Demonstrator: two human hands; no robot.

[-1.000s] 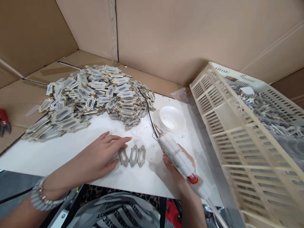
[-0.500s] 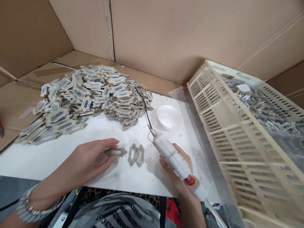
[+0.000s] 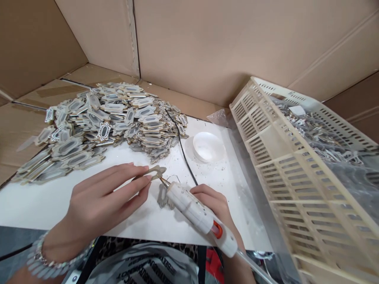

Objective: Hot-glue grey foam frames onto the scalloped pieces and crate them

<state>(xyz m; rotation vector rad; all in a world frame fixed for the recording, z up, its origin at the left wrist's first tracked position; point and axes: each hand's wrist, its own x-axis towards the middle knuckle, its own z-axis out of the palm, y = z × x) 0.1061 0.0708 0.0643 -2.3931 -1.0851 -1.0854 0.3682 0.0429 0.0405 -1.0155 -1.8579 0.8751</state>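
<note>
Between the fingertips and thumb of my left hand [image 3: 109, 195] is a small ornate frame piece [image 3: 156, 170], lifted off the white board and tilted. My right hand [image 3: 214, 203] is wrapped round a white hot glue gun [image 3: 192, 207], with a clear glue stick [image 3: 256, 266] out of its back end. The gun's metal tip points left and meets the near end of the held frame piece, or is very close to it. Under the gun lie two more frame pieces [image 3: 162, 196] on the board, partly hidden by its barrel.
A large heap of similar frame pieces [image 3: 118, 114] covers the back left of the white board [image 3: 38, 205]. Behind the gun stands a white bowl [image 3: 207, 146], with a black cord [image 3: 185, 156] nearby. A cream slatted crate [image 3: 284, 173] holding bagged parts fills the right side. Cardboard walls [image 3: 207, 43] rise behind.
My left hand has raised and turned the frame piece, moving it slightly right. The glue gun has come left and down, so its tip is now at the piece.
</note>
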